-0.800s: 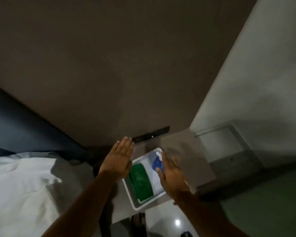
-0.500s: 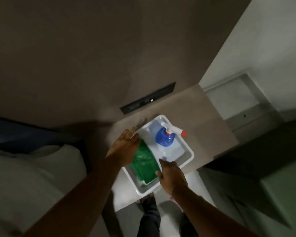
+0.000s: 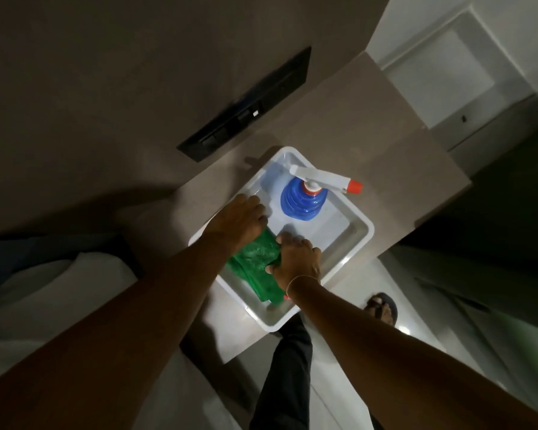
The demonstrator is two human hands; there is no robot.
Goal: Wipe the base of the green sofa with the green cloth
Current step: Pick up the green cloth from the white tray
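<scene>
The folded green cloth [image 3: 255,268] lies in a white tray [image 3: 351,249] on a brown side table. My right hand [image 3: 297,262] grips the cloth's right side, fingers curled around its edge. My left hand [image 3: 239,221] rests on the cloth's far end, fingers bent down over it. A green surface [image 3: 510,346], possibly the sofa, shows dimly at the right edge; its base is not visible.
A blue spray bottle [image 3: 302,200] with a white trigger and orange nozzle stands in the tray's far half. A black switch panel [image 3: 246,107] sits on the brown wall behind. White bedding [image 3: 53,299] lies to the left. My sandalled foot [image 3: 382,308] is on the pale floor.
The view has moved closer over the tray. Both hands have come down onto the green cloth; my right hand has shifted from the tray's near rim to gripping the cloth.
</scene>
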